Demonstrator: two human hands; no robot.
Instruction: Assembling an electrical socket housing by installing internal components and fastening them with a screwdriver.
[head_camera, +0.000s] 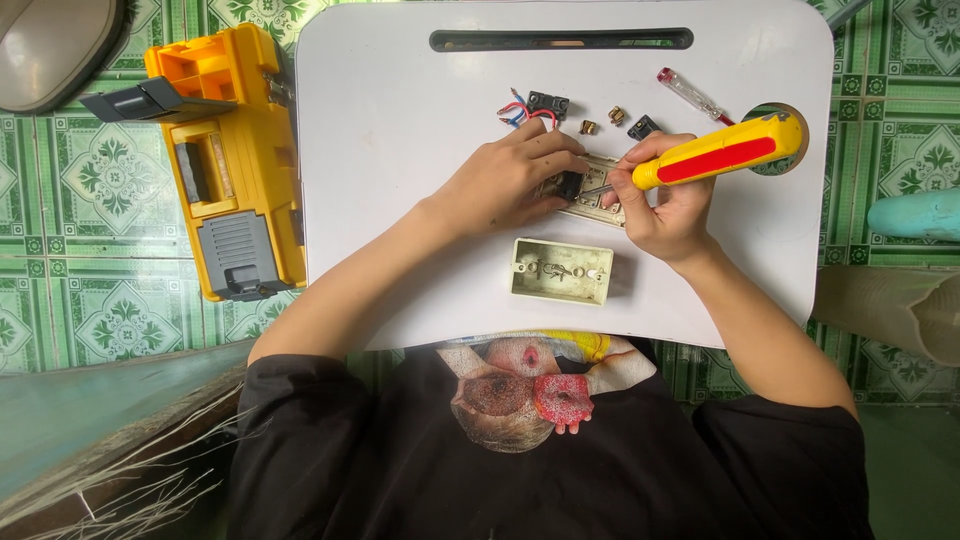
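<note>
We see a beige switch plate (592, 197) lying flat near the middle of a white lap table (400, 150). Our left hand (510, 180) rests on it, fingers curled down over its left part, pinning it in place. Our right hand (668, 205) is wrapped around a screwdriver (715, 152) with a yellow and red handle; its thin shaft points left, the tip meeting the plate just beside the left fingertips. Just below the plate, close to us, sits an empty beige back box (561, 271), open side up. Above the hands lie a black part with red and blue wires (532, 107), small brass pieces (602, 121) and a slim clear tester screwdriver (692, 95). A yellow toolbox (225, 160) stands on the green tiled floor (100, 200) to the left.
</note>
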